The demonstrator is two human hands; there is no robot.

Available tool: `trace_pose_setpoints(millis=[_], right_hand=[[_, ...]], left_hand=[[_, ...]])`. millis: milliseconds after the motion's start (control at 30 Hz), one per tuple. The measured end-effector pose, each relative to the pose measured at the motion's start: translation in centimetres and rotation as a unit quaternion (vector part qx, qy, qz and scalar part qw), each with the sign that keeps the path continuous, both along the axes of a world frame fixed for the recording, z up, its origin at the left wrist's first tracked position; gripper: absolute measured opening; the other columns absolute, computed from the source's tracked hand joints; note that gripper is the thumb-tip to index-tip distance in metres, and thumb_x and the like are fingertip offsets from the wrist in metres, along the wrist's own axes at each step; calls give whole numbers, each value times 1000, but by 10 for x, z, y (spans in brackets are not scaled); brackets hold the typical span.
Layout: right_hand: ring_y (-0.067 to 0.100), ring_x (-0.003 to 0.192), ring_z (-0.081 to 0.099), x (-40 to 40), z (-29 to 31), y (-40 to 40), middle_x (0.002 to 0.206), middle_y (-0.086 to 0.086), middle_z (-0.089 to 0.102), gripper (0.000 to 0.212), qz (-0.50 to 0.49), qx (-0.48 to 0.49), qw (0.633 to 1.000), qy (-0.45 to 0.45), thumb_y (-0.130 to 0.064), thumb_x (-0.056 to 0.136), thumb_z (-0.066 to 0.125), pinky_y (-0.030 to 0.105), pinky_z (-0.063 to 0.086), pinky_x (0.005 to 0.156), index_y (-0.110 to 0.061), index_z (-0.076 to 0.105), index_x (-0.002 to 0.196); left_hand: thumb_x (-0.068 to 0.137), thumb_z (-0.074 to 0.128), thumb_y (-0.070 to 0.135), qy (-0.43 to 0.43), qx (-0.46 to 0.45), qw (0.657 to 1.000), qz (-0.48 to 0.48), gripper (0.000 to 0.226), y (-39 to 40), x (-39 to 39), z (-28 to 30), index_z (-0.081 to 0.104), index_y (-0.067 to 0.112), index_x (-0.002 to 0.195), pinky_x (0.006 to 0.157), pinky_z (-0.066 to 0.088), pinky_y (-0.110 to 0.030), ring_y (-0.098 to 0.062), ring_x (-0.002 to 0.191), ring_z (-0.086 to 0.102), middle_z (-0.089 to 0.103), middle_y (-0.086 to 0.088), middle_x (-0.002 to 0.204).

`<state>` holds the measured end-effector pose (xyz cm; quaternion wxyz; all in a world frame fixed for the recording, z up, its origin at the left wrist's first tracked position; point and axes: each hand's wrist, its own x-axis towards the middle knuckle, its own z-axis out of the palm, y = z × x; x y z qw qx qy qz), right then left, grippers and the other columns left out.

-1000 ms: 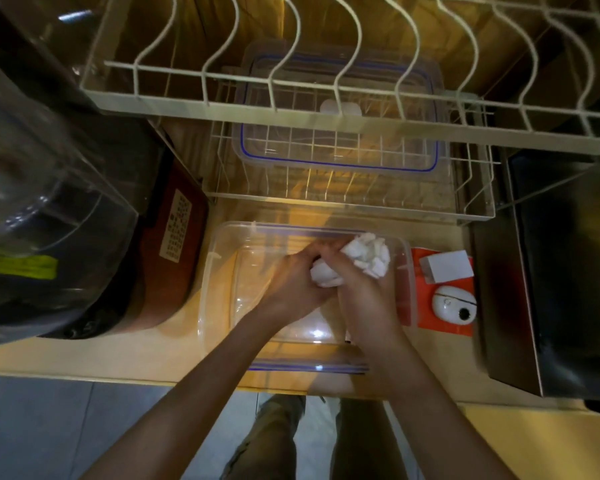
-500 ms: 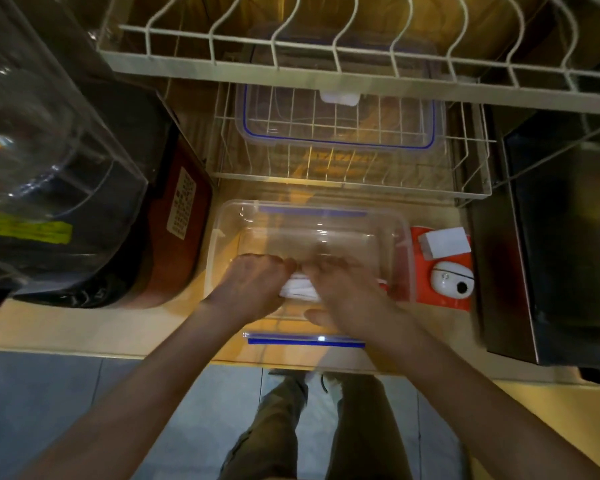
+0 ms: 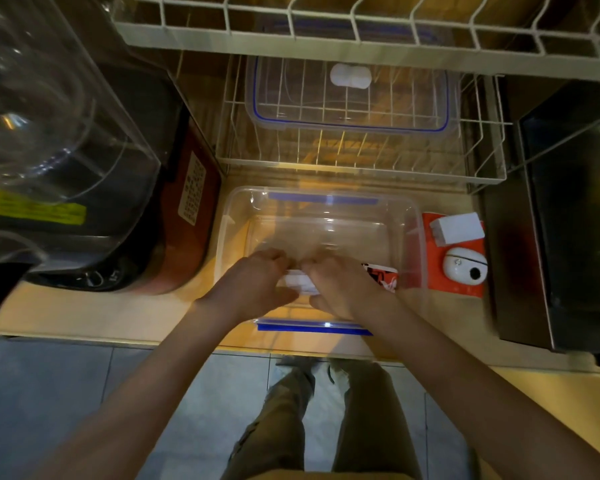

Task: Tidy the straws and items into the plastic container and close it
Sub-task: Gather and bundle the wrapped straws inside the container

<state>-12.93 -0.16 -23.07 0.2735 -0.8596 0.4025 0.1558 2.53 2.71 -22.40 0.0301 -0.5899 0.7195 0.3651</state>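
While the clear plastic container [image 3: 321, 216] stands open near the counter's [image 3: 94, 317] front edge, its lid [image 3: 350, 95] rests apart in the wire rack [image 3: 485, 161] behind it. A dark appliance [image 3: 174, 216] stands just beside the container's left wall. An orange pad [image 3: 430, 285] lies just beside the right wall, carrying a white box [image 3: 459, 228] and a white round device [image 3: 465, 268]. Both forearms cross the container's front rim. The left hand [image 3: 253, 282] and right hand [image 3: 340, 285] sit side by side inside, backs up, fingers curled onto a white bundle [image 3: 297, 284] at the container's front; whether they pinch it cannot be told. A red printed packet [image 3: 385, 278] lies inside, touching the right hand.
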Motion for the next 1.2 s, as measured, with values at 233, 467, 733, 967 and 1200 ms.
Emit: trace_pose_setpoints(millis=[233, 467, 733, 967, 1200], right_hand=[[26, 113, 52, 0, 7, -6, 129, 6, 50, 64, -17, 65, 997, 25, -26, 75, 73, 38, 48, 92, -16, 44, 132], [25, 122, 45, -11, 4, -11, 132, 8, 49, 44, -85, 79, 993, -27, -22, 90, 56, 42, 42, 101, -17, 47, 133], [24, 116, 50, -4, -19, -2, 127, 11, 53, 39, -139, 90, 982, -94, -3, 91, 49, 37, 41, 103, -11, 53, 128], [2, 78, 48, -3, -29, -4, 85, -10, 54, 31, -99, 46, 987, -120, -2, 89, 49, 12, 41, 81, -28, 64, 82], [20, 108, 60, -14, -16, 1, 120, 10, 63, 29, -195, 84, 966, -145, -3, 92, 50, 21, 43, 91, -7, 63, 117]], left_hand=[[98, 27, 35, -30, -58, 997, 29, 42, 18, -6, 6, 47, 15, 129, 105, 38, -33, -20, 124, 47, 51, -6, 135], [69, -12, 72, -66, -6, 998, 4, 97, 28, -9, -4, 16, 20, 146, 118, 1, -32, -11, 146, 1, 12, 0, 159], [76, -6, 65, -108, -20, 994, 29, 87, 28, -14, -4, 30, 20, 142, 119, 14, -39, -17, 144, 21, 33, -3, 152], [78, 0, 57, -118, -85, 987, 62, 80, 26, -16, -4, 64, 17, 102, 87, 46, -36, -22, 93, 61, 66, -4, 99], [80, 0, 57, -109, -93, 988, 53, 79, 27, -15, -4, 61, 17, 109, 102, 41, -38, -18, 114, 56, 66, -3, 117]])
